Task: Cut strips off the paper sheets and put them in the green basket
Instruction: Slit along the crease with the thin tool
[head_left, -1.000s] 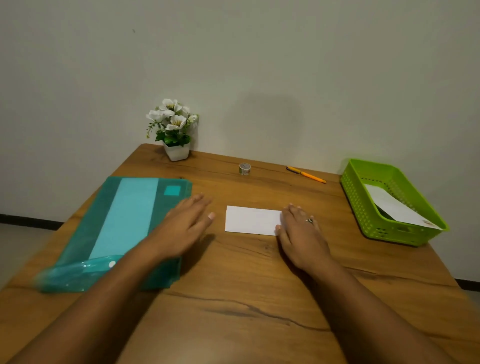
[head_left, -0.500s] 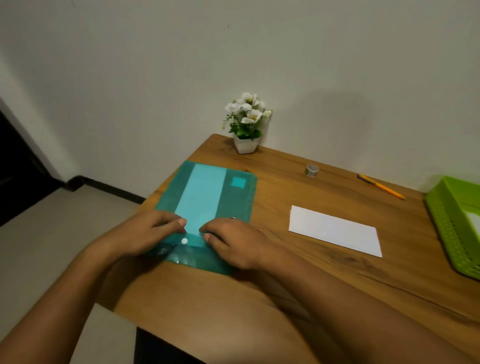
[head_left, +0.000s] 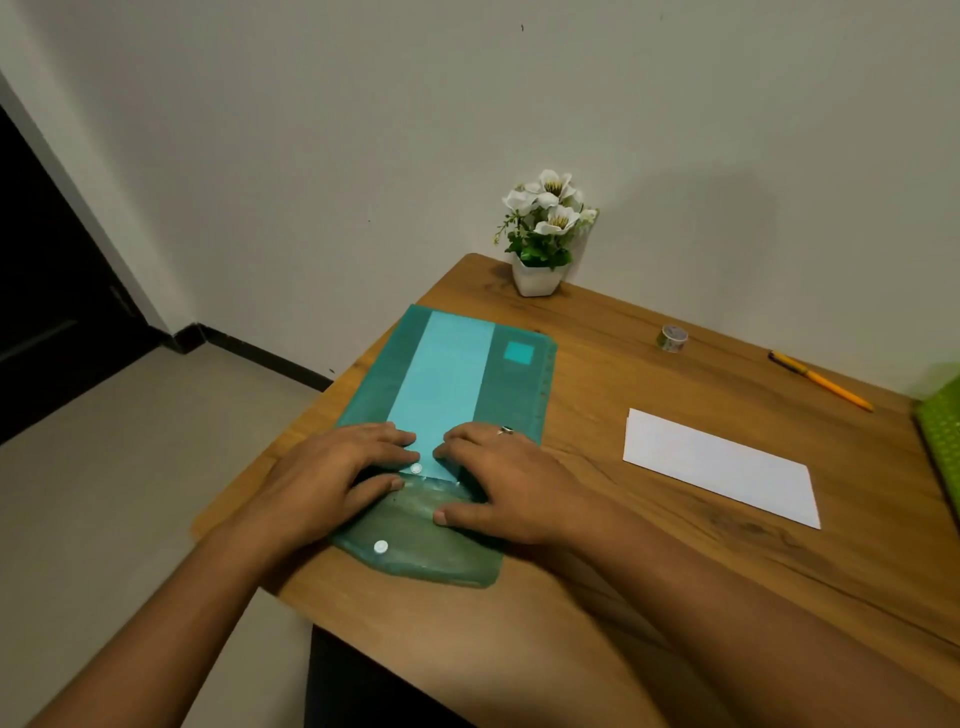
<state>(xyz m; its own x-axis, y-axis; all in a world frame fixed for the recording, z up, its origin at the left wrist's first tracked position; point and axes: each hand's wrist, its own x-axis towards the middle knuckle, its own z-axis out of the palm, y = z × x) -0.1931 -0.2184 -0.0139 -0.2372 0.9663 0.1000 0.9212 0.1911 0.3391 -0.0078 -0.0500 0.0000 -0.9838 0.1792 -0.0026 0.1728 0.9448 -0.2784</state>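
A teal plastic folder (head_left: 452, 374) lies at the table's left end, its snap flap folded open toward me. My left hand (head_left: 332, 478) pinches the front edge of the folder's mouth, fingers on top and thumb beneath, beside the snap. My right hand (head_left: 509, 483) rests on the folder with its fingers at the mouth and its thumb on the open flap. A folded white paper sheet (head_left: 717, 465) lies to the right, apart from both hands. Only a corner of the green basket (head_left: 943, 431) shows at the right edge.
A white pot of flowers (head_left: 540, 234) stands at the back left corner of the wooden table (head_left: 675, 597). A small tape roll (head_left: 671, 338) and an orange pen-like tool (head_left: 821, 382) lie near the wall. The table's left edge runs just beside the folder.
Both hands left the white sheet and moved left onto the folder. The folder's flap, shut half a second ago, now lies open toward me. My view has turned left.
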